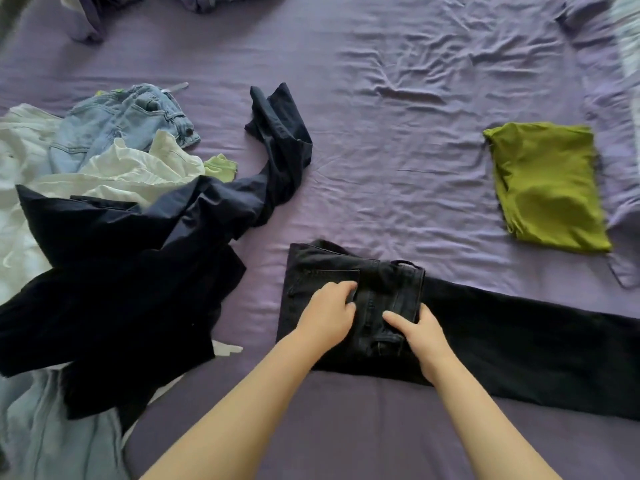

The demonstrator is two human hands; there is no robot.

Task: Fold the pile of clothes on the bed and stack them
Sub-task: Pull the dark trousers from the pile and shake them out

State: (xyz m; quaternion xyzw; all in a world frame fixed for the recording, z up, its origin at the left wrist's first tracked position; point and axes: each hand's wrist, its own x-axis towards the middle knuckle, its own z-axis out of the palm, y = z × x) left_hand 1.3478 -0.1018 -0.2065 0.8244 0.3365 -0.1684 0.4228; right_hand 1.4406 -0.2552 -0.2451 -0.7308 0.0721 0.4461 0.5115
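2 hands (327,315) on 1 black jeans (502,337); 1 folded green top (547,185)

A wrinkled purple bedsheet (398,116) covers the whole surface, creased most heavily toward the far right. At the far left lies a bunched purple pillow or cover (83,22), and at the far right edge a pale, blurred striped fabric (628,32).

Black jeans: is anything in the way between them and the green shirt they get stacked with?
Nothing visible. Between the black jeans and the green shirt lies only bare purple sheet. The pile is on the other side.
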